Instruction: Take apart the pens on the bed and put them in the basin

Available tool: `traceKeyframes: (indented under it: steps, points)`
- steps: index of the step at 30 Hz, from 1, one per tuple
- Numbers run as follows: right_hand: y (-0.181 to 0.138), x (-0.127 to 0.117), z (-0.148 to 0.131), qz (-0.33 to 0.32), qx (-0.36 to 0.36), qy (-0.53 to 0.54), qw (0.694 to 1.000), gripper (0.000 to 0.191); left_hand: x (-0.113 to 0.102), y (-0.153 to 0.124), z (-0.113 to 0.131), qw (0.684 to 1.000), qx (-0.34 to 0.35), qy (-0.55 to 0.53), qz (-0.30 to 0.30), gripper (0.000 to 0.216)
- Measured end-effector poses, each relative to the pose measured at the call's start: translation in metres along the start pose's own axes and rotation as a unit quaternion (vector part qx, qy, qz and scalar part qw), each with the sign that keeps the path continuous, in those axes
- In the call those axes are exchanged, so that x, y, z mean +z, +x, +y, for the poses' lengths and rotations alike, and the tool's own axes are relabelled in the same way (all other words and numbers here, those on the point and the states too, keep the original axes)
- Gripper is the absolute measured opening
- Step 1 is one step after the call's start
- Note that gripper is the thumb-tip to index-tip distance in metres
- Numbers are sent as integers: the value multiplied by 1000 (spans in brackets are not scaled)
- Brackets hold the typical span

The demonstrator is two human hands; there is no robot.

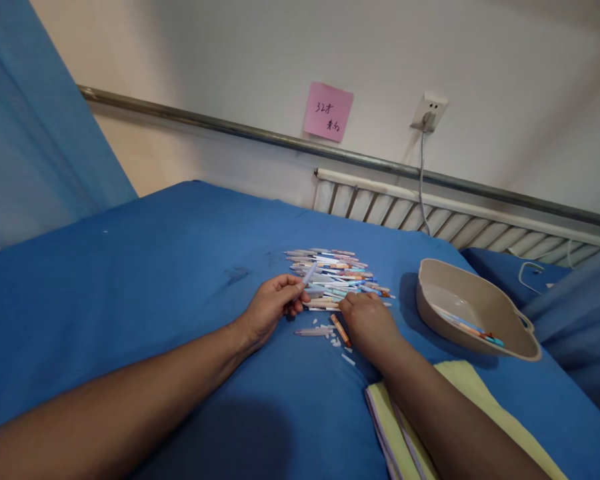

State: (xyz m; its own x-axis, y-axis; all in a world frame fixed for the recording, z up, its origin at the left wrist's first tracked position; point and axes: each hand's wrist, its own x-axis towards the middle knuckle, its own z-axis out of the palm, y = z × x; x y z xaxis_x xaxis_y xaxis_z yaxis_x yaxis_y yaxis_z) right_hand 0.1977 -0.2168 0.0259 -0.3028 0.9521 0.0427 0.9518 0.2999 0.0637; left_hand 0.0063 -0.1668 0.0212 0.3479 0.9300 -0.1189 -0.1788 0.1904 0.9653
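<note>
Left hand: ours (277, 299) grasps a pale lavender pen (311, 272) between thumb and fingers, slanted with its upper end toward far right, at the left side of the pen row.
Right hand: ours (370, 321), fingers curled down at the row's near edge; we cannot tell whether they grip anything (its back hides the fingertips).
Pen row (330, 267): many pens, mostly lying left to right on blue cloth (180, 267), beyond our hands.
Near side: we note a pale pen (313, 332), an orange piece (340, 330) and scattered white bits (336, 343).
Right: beige basin (515, 337) with several pens (473, 328) inside; yellow cloth (473, 390) nearer, beneath our right forearm.
</note>
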Motion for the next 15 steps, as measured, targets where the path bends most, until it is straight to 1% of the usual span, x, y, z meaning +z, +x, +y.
traceKeyframes:
  steps: [3, 6, 7, 9, 11, 13, 15]
  points:
    - [0, 0, 1, 0, -5, -8, 1000, 23, -1, 0, -1, 1000, 5, 3, -1, 23]
    - [-3, 1, 8, 13, 4, 13, 1000, 20, -2, 1, -2, 1000, 9, 20, -14, 24]
    - [-4, 2, 11, 31, 15, 33, 999, 20, -2, 1, -2, 999, 9, 29, -16, 25]
    - [-6, 5, 18, 94, 39, 108, 989, 21, -1, 0, -2, 999, 10, 49, -13, 27]
    - [-7, 7, 25, 176, 50, 214, 960, 21, -1, -1, -1, 998, 17, 66, -6, 28]
    - [-7, 9, 30, 247, 53, 308, 917, 21, 0, -2, 0, 996, 29, 81, -6, 29]
    - [-7, 10, 33, 286, 59, 363, 885, 21, 0, -3, 0, 995, 39, 94, -10, 29]
